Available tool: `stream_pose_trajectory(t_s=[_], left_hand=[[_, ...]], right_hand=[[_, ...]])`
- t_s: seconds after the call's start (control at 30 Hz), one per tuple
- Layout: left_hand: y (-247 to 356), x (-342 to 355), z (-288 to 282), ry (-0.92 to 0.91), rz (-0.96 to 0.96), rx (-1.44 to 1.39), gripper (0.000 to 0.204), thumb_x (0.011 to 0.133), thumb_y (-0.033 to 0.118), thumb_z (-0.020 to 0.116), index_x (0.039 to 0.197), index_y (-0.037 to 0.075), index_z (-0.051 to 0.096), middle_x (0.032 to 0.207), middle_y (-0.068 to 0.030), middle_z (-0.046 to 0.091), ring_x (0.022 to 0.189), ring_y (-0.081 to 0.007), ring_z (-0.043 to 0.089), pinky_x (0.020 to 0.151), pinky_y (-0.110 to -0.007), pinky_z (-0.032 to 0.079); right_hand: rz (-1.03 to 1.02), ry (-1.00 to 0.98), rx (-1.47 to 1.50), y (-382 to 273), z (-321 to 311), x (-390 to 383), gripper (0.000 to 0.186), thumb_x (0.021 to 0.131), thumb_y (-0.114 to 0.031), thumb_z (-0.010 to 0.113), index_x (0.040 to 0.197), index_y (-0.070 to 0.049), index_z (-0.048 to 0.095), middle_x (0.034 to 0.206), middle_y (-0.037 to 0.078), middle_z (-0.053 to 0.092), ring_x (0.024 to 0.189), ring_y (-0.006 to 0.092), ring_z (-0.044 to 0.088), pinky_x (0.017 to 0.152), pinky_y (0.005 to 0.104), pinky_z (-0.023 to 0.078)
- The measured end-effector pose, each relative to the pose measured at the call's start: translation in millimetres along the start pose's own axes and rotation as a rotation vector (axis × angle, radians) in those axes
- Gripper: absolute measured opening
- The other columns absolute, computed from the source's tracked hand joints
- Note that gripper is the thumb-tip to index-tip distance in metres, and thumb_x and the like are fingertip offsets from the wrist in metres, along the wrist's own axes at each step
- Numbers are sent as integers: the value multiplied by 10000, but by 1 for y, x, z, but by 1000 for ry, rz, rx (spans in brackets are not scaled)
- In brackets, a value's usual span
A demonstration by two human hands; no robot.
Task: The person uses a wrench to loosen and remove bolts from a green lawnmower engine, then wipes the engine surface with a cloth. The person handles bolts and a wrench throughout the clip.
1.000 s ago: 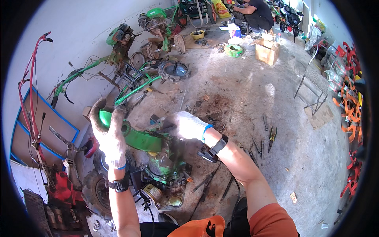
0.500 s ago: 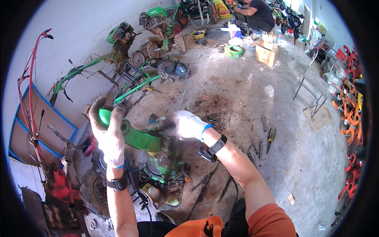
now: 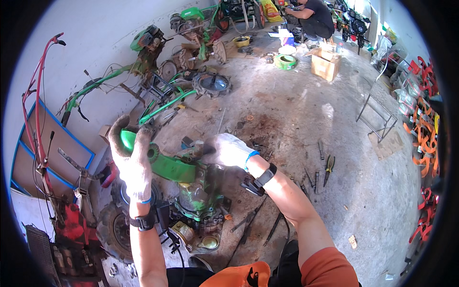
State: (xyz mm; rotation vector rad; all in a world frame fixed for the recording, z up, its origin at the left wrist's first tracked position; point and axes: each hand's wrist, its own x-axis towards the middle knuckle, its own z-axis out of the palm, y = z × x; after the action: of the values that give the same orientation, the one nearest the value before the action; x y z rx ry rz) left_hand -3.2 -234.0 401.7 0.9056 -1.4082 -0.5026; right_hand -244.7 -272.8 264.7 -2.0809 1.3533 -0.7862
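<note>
A green machine body (image 3: 198, 198) with a greasy gearbox stands on the concrete floor right below me. A green handlebar arm (image 3: 167, 165) rises from it to the left. My left hand (image 3: 130, 160), in a dirty white glove, grips the upper end of that green arm. My right hand (image 3: 227, 150), in a white glove with a blue cuff, rests on the top of the machine body by a small metal part; what its fingers hold is hidden. Both wrists wear black bands.
A black tyre (image 3: 112, 229) and a red machine (image 3: 71, 229) sit at lower left. Pliers (image 3: 328, 167) and loose bolts lie on the floor to the right. Green tiller frames (image 3: 158, 95) line the wall. A crouching person (image 3: 313, 16), a cardboard box (image 3: 325, 64) and a metal frame (image 3: 377, 115) are farther off.
</note>
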Motion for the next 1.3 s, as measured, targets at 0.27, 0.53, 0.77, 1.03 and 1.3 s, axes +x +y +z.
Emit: stream_pose_trajectory(t_s=[0.27,0.53,0.77,1.03,1.3], left_hand=[[1,0,2,8,-4,-7,456,1055,90,746,1498,68,638,1124,-20,672,924,-111,654,761,-273,578],[0,0,2,19,-36,-23,462,1052,98,762,1497,69,638,1135,-19,665,929,-112,656,754,-273,578],[3,0,2,13,-23,-18,484,1035,93,770,1496,65,624,1130,-31,661,902,-124,663,727,-286,582],[3,0,3,29,-51,-23,522,1015,57,763,1506,45,587,1142,-52,672,853,-136,678,694,-295,582],[3,1,3,27,-37,-18,519,1015,49,766,1503,50,588,1146,-54,667,837,-135,676,678,-298,582]], right_hand=[[-81,17,57,13,6,6,454,881,-391,868,1167,-40,831,1084,239,810,1061,425,774,940,500,606],[9,-86,88,-4,-12,-3,423,907,-364,819,1258,-130,852,1154,177,820,1039,358,785,921,448,609],[-49,13,102,-1,2,1,465,896,-406,861,1214,-68,822,1055,227,810,1047,420,777,918,503,595],[5,45,31,1,9,1,446,895,-392,854,1164,-39,809,994,237,803,1002,443,781,887,508,602],[-42,42,18,-1,5,-1,426,887,-379,852,1139,-37,815,980,247,797,991,436,780,886,518,600]])
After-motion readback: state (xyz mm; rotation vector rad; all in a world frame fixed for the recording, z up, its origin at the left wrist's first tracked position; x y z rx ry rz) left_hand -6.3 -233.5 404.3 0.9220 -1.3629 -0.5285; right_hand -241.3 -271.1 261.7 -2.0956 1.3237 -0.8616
